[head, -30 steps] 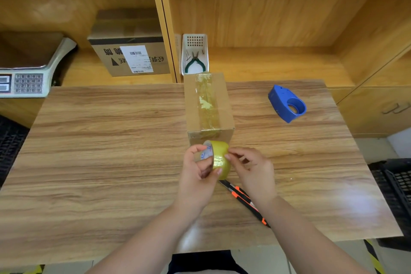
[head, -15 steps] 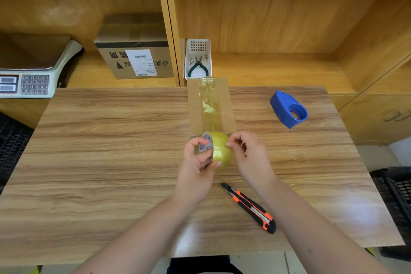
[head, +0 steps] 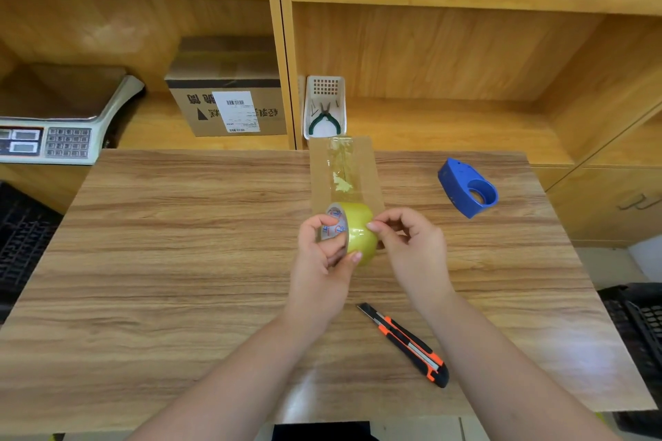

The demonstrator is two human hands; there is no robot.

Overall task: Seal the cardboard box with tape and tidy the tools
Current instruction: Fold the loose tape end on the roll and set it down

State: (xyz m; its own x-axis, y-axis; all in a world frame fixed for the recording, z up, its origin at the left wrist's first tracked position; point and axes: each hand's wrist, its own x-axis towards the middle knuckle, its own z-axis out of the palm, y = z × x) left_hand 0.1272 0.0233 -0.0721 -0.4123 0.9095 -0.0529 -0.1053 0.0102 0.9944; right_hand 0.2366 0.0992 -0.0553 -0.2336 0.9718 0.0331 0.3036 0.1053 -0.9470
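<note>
Item: cardboard box point(head: 345, 172), centre-back of the tabletop point(head: 179, 261), one clear strip already along its top seam.
Item: tape roll point(head: 353, 233), yellowish, held in the air just in front of the box's near edge. Left hand point(head: 322, 254), grip closed around the roll, thumb on the core. Right hand point(head: 408, 243), grip narrow, fingertips pinched at the roll's surface, apparently hunting the loose end; whether it has hold of it cannot be told.
Item: utility knife point(head: 404, 344), orange and black, on the tabletop near the right forearm.
Item: blue tape dispenser point(head: 467, 188), well right of the box.

Risks, as judged: the tape end may split or fold onto itself if peeled crookedly; a new strip may wrinkle; the forearm could knock the knife off the tabletop.
</note>
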